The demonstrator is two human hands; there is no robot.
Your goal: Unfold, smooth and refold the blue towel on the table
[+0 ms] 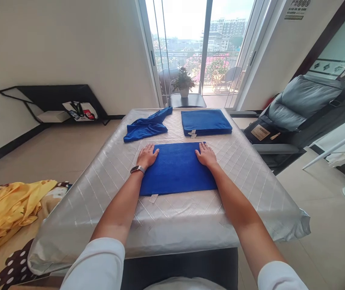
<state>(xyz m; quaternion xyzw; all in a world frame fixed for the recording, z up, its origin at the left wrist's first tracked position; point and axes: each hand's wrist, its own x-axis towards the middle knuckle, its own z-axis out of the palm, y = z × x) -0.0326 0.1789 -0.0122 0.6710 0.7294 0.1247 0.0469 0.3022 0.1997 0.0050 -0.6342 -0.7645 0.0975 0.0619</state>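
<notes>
A blue towel (177, 171) lies flat as a rectangle on the covered table, a small white tag (153, 198) poking out at its near left edge. My left hand (147, 156), with a watch on the wrist, rests palm down on the towel's far left corner, fingers stretched out. On the far right corner my right hand (206, 154) lies flat too, its fingers pointing away from me. Beyond them, a crumpled blue towel (148, 125) is at the left and a neat stack of folded blue towels (206, 121) at the right.
A silvery quilted cover (245, 189) drapes over the table's edges. To the right stands a grey padded chair (305, 104) with a bag on it. Yellow cloth (18, 205) lies at the left. Past the table's far edge, a potted plant (183, 82) sits on a chair.
</notes>
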